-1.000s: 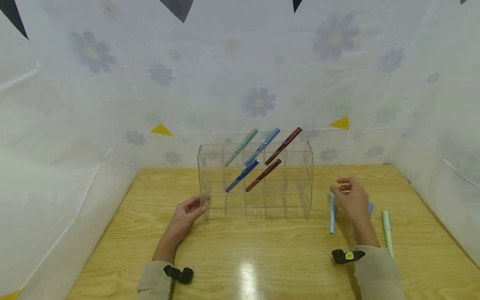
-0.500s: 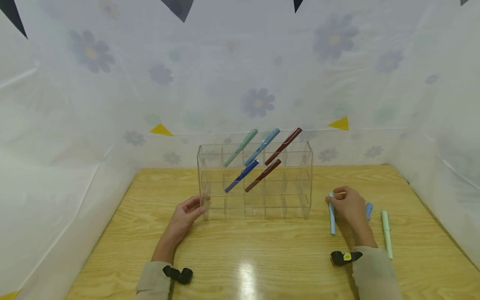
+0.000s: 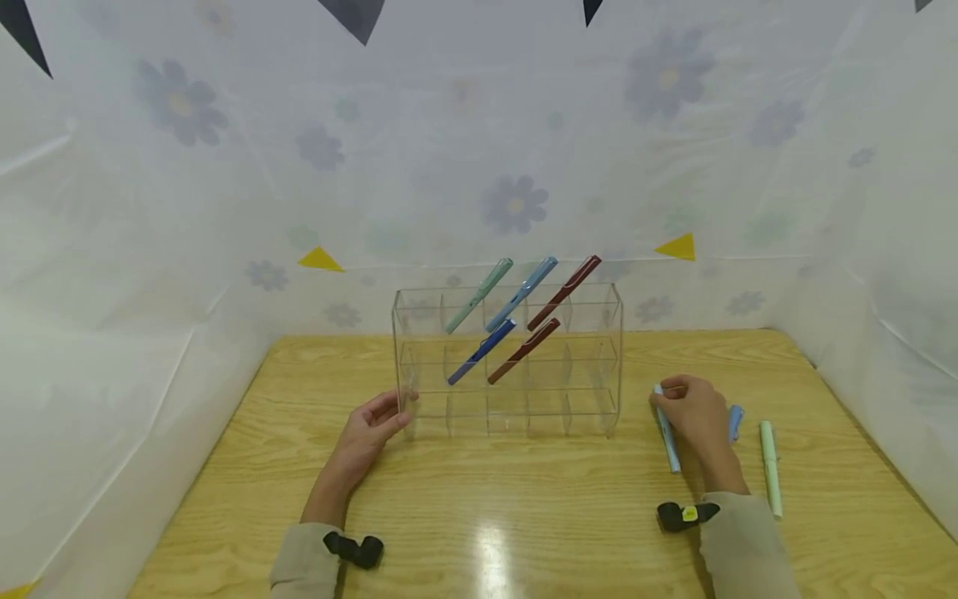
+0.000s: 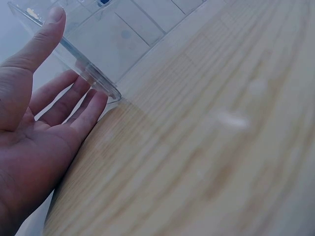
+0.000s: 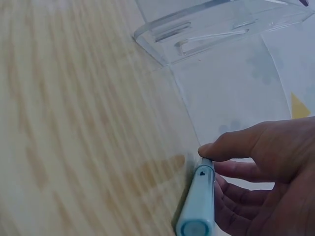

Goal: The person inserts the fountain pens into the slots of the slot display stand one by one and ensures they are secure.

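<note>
A clear acrylic pen rack (image 3: 609,399) stands upright on the table. My left hand (image 3: 365,433) holds its lower left side, thumb (image 4: 47,37) at the front edge and fingers (image 4: 91,108) by the side panel. To the right of the rack, my right hand (image 3: 696,409) pinches the far end of a light blue fountain pen (image 3: 669,441). The pen's near end points toward me and appears to lie on the wood. In the right wrist view the thumb (image 5: 216,151) covers the pen's tip (image 5: 197,206) end, and the other fingers curl behind.
Slanting in the rack are a green pen (image 3: 479,295), a light blue pen (image 3: 522,294), a maroon pen (image 3: 565,291), a dark blue pen (image 3: 481,353) and another maroon pen (image 3: 524,351). Beside my right hand lie a blue pen (image 3: 736,423) and a pale green pen (image 3: 771,468).
My right hand has come down onto the light blue pen and taken its far end between thumb and fingers. The pen has turned slightly, its near end swinging right. The left hand stays on the rack.
</note>
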The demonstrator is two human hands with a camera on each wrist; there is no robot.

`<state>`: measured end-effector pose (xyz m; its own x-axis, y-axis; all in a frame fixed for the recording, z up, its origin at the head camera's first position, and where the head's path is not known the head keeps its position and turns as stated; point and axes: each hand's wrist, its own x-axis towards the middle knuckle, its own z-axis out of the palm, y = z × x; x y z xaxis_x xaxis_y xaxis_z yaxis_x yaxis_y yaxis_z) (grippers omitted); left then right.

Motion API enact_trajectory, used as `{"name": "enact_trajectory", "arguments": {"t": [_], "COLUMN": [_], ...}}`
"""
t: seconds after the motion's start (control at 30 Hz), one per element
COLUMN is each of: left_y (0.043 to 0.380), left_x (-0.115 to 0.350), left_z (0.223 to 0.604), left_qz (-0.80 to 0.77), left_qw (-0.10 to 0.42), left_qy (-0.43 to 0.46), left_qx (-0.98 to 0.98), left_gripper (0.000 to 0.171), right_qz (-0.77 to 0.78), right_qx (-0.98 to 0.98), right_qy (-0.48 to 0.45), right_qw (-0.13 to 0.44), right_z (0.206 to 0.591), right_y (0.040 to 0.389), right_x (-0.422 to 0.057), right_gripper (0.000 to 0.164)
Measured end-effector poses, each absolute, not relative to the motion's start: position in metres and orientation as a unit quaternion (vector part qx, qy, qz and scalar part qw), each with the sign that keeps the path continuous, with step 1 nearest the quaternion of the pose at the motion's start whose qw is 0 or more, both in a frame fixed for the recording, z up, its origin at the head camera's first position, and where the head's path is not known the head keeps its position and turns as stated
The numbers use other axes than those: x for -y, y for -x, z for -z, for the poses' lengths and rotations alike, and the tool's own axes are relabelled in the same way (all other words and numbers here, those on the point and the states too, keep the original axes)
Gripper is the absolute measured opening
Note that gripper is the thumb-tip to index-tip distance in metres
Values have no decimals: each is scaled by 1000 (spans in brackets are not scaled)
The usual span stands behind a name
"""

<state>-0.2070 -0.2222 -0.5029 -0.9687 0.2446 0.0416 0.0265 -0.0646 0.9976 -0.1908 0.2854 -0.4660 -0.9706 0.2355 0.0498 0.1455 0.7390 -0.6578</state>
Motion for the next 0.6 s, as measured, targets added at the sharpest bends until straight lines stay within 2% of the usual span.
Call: {"name": "enact_trajectory", "arguments": {"t": [0.3,0.43,0.6], "left_y": [206,207,208], "left_x": [221,221,222], "left_z": [502,504,505], "left_qz": [-717,-720,-726], "left_qw": [77,73,72], "left_qy": [-106,-108,-108], "left_qx": [-685,-681,-676], "left_gripper": [52,52,51], "right_qz": [-394,-412,-443], "right_qx": [901,889,873], "right_qy": [136,126,106], "right_qw": [123,156,171], "right_z": [456,450,447], "right_y": [190,190,189], "right_x": [-282,-284,-287], "right_gripper": [40,41,43]}}
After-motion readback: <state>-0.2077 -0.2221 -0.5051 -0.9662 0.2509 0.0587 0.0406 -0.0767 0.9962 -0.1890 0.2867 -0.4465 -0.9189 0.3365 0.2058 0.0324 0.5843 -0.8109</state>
